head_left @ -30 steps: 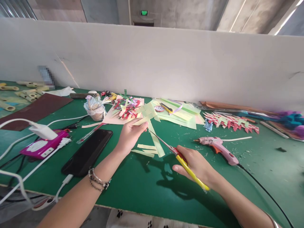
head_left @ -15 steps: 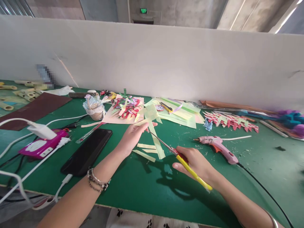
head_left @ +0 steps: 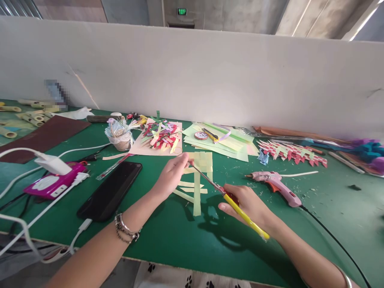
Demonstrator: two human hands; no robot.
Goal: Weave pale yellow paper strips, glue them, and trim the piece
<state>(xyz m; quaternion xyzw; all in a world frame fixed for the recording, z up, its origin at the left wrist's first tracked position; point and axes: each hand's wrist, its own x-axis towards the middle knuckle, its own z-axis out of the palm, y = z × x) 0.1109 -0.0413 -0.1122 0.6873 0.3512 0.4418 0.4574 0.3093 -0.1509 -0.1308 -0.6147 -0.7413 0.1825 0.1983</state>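
My left hand point(head_left: 172, 174) pinches the left side of a small woven piece of pale green and yellow paper strips point(head_left: 204, 162). One long pale green strip point(head_left: 197, 196) hangs down from it toward me. My right hand point(head_left: 247, 206) is wrapped round scissors with a yellow handle point(head_left: 246, 217), whose blades point up and left. The blade tips meet the woven piece beside my left fingertips. Several loose pale strips point(head_left: 187, 192) lie on the green table under the piece.
To the left are a black phone point(head_left: 109, 192), a pink power strip point(head_left: 57, 182) and white cables. A pink glue gun point(head_left: 277, 186) lies on the right. Behind are a pile of coloured paper scraps point(head_left: 162, 136), green paper sheets point(head_left: 234, 146) and a red-white woven piece point(head_left: 292, 152).
The woven piece has turned and come lower, and its long strip now hangs straight down instead of slanting right. My right hand with the scissors has barely moved.
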